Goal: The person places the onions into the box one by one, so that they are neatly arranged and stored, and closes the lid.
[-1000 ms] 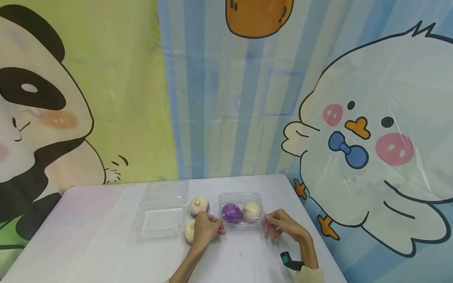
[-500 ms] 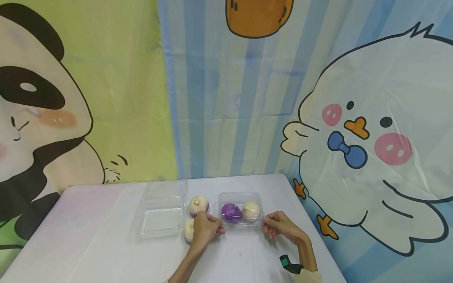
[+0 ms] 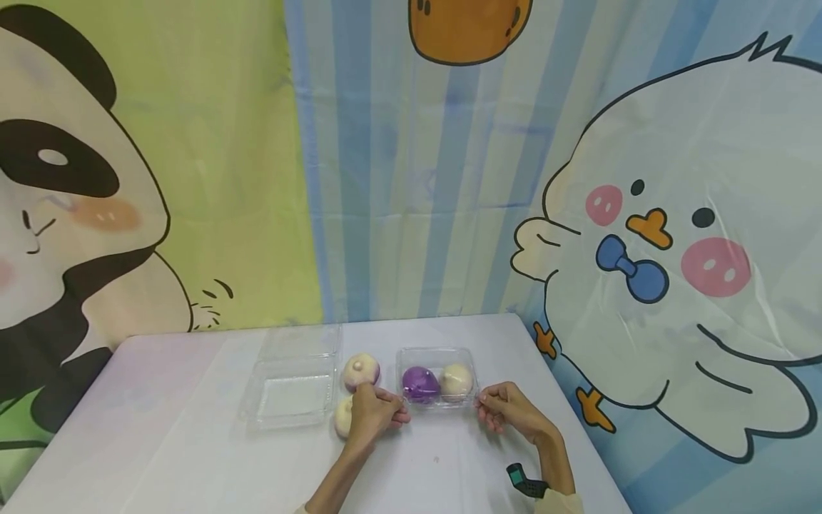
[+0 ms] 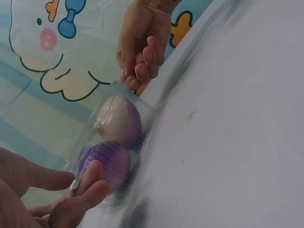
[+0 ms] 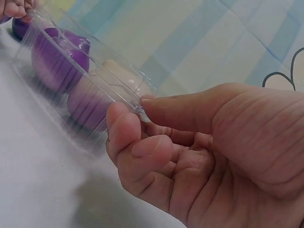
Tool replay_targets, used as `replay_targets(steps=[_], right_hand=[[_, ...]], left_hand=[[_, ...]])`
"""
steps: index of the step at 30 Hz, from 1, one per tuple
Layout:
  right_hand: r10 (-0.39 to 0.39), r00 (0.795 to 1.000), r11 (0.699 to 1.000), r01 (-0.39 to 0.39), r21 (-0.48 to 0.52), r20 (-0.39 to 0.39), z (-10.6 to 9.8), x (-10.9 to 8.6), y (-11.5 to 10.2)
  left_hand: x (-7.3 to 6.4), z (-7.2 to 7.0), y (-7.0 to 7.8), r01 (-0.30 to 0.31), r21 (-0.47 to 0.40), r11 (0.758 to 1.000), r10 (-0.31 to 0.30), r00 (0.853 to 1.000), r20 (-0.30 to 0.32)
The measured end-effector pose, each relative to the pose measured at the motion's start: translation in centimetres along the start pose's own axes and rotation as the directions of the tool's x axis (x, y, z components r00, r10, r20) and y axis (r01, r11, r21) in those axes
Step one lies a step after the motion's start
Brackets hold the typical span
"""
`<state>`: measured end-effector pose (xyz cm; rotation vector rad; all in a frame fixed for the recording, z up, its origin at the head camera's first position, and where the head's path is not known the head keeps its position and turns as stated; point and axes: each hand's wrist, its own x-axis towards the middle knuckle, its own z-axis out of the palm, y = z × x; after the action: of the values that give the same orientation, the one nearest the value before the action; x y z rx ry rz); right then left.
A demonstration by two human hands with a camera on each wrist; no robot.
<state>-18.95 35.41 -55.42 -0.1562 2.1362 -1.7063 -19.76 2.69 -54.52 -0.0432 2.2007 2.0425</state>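
L hand (image 3: 375, 415) & R hand (image 3: 511, 410) each pinch clear box (image 3: 438, 355) at near corners.
Thumb + fingertips clamped on its rim both sides; clear box sits btwn them, purple bulb (image 3: 420, 385) nearer L fingers, pale bulb (image 3: 457, 383) nearer R. I'd guess light, thin, springy plastic, slick & crackable, so I'd take it by rim corners, press softly, no squeezing mid-lid.

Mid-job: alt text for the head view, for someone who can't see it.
The left hand and right hand pinch the near corners of a clear clamshell box, lid down over a purple onion-like bulb and a cream one. Left of it on the white table are two more cream bulbs, then an open clear clamshell.
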Motion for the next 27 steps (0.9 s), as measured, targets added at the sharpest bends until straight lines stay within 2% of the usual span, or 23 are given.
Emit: replay_targets(steps=[15, 27], right_hand=[[-0.023, 1.000, 1.000, 0.023, 0.015, -0.001, 0.13, -0.13, 0.02], [-0.039, 0.999, 0.999, 0.040, 0.017, -0.016, 0.22, 0.14, 0.03]], left_hand=[[-0.13, 0.19, -0.09, 0.025, 0.002, 1.000, -0.025, 1.000, 0.002], [-0.18, 0.16, 0.21, 0.013, -0.013, 1.000, -0.013, 1.000, 0.011]])
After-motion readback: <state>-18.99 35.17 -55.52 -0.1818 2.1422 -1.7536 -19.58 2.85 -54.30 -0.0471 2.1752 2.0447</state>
